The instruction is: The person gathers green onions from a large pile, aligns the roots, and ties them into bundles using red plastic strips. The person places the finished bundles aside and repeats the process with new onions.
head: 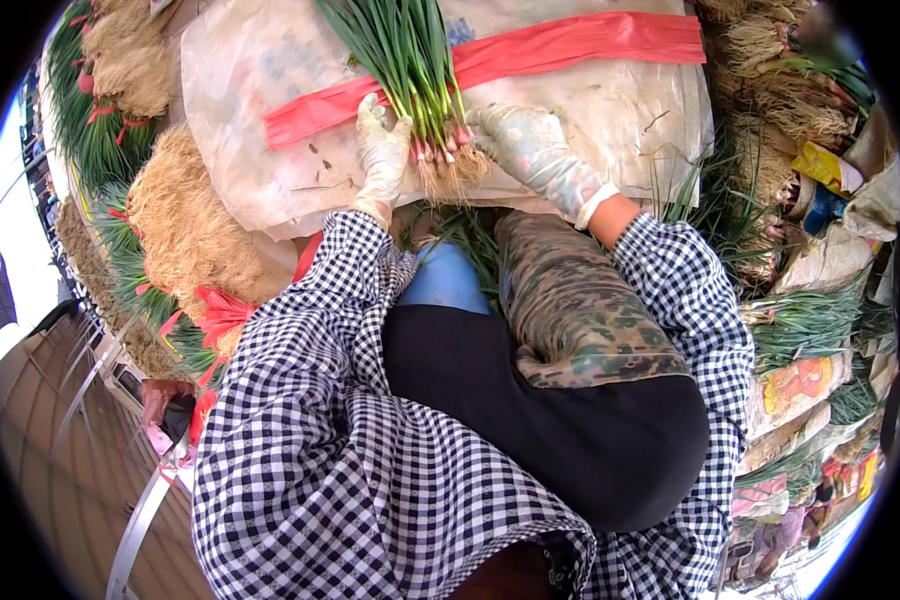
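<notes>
A bunch of green onions (424, 90) lies on a sheet of translucent plastic, leaves pointing away from me. Its reddish-white bulbs and pale fibrous roots (450, 176) face my lap. My left hand (382, 154), in a thin whitish glove, is at the bunch's left side with thumb and fingers apart; the thumb is against or very close to the stems. On the other side my right hand (532, 146), gloved as well, has its fingers bent toward the bulbs. Its fingertips are partly hidden, so I cannot tell whether they grip any. Beneath the leaves runs a flat red plastic strip (570, 41).
The plastic sheet (255, 187) covers the work surface before me. Tied onion bundles with dense tan roots (187, 210) are stacked at left, with red ties (221, 315). Loose onions (802, 322) and printed sacks (795, 390) lie at right. Cut green leaves (472, 240) lie between my legs.
</notes>
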`<state>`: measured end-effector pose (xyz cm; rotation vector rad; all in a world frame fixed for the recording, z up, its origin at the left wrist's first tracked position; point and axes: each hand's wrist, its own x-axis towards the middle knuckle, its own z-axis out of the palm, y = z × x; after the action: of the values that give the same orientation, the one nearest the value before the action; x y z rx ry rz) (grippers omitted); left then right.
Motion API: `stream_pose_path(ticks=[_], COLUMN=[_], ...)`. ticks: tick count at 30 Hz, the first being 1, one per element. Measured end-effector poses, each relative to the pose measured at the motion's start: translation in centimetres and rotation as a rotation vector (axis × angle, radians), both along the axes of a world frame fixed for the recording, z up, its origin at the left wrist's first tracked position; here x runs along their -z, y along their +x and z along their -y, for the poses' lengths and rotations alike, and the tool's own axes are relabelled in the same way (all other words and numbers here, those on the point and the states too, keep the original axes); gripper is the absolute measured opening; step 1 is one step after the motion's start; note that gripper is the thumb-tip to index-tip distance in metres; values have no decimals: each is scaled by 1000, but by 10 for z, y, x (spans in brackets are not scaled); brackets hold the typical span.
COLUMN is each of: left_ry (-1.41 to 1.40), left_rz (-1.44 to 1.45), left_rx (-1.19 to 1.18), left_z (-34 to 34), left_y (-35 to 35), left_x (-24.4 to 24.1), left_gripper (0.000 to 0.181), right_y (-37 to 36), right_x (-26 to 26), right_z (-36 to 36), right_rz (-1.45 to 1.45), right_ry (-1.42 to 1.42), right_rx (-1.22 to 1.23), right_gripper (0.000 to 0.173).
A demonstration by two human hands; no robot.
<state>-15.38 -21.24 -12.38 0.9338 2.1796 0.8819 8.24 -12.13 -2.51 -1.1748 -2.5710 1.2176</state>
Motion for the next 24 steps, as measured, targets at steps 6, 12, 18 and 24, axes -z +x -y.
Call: stream_pose_path(ticks=[6,12,18,24], left_ry=[338,80,73,446], left_rz=[-743,-852,-883,-755], left_rx=[750,945,915,864], left_z=[-70,-92,-87,-138], left_y=[14,25,23,83], left_x=[-49,9,8,-64], left_gripper=[48,58,51,42], right_y=[-41,-56,36,138], right_x=[65,96,8,-10], right_z=[3,3,-73,-206], right_rz=[21,61,-227,212], right_ry=[-45,-91,-551,618], right_rx=[83,168,501,820], right_gripper=[33,18,18,45])
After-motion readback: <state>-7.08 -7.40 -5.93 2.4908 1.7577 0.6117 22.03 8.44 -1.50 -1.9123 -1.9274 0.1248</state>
